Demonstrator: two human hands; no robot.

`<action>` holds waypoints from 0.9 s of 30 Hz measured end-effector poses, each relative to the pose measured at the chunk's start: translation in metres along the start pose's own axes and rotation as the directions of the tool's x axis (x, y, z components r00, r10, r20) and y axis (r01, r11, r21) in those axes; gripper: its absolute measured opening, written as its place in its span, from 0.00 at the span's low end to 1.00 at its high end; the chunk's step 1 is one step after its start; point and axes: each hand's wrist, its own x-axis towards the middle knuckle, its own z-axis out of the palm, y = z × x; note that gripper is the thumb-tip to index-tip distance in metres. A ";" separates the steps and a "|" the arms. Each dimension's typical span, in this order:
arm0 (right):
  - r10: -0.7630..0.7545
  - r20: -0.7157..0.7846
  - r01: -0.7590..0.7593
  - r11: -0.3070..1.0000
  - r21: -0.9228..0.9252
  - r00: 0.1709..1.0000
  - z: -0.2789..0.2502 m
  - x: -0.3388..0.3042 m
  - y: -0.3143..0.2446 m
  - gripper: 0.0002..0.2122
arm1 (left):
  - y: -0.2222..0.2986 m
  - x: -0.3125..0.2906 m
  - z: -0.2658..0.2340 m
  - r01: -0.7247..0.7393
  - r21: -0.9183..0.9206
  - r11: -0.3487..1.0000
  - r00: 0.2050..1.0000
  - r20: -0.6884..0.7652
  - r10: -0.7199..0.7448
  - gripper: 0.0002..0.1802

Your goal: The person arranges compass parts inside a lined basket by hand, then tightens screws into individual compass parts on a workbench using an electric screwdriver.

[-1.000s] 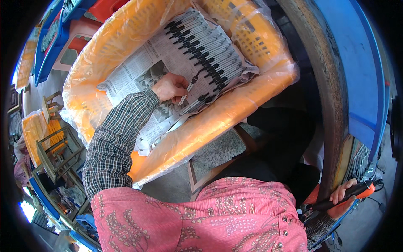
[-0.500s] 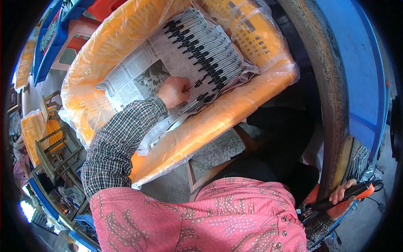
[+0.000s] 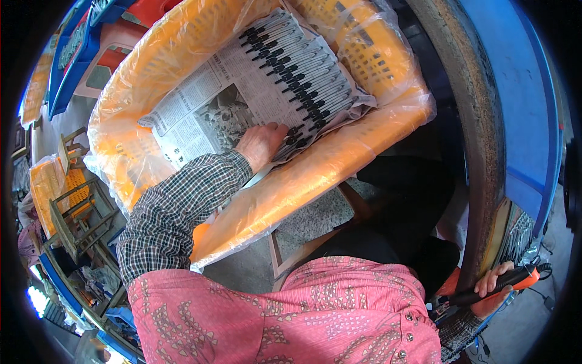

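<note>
My left hand reaches into an orange basket lined with clear plastic. Its fingers are closed and bent down at the near end of a row of pens with clear barrels and black clips. They seem to pinch a pen there, though the fingertips are partly hidden. The pens lie side by side on a printed newspaper sheet. At the lower right, my right hand is wrapped round a black and orange corded hand tool, which lies level beside the bench edge.
On the right, a rusty curved bench edge runs beside a blue tray, with a bundle of thin rods below it. Wooden stools and another orange basket stand at the left. Blue bins are at upper left.
My left hand has moved a little right and down onto the near end of the pen row. A black-clipped pen tip that stuck out ahead of its fingers no longer shows apart. My right hand stays put.
</note>
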 end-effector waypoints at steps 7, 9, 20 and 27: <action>-0.012 -0.001 0.012 1.000 -0.025 1.000 -0.001 0.001 0.001 0.20 | -0.003 0.000 0.004 0.046 -0.190 0.981 0.996 -0.061 -0.058 0.09; -0.005 0.003 0.005 1.000 -0.027 1.000 -0.001 0.001 0.000 0.20 | -0.005 0.001 0.006 0.055 -0.231 0.971 0.995 -0.065 -0.072 0.09; -0.008 -0.006 0.008 1.000 -0.024 1.000 0.000 0.000 0.000 0.20 | -0.005 0.003 0.010 0.028 -0.286 0.958 0.993 -0.101 -0.059 0.11; -0.004 -0.011 0.004 1.000 -0.020 1.000 0.000 -0.001 -0.001 0.20 | -0.003 0.005 0.007 0.057 -0.255 0.965 0.996 -0.053 -0.073 0.12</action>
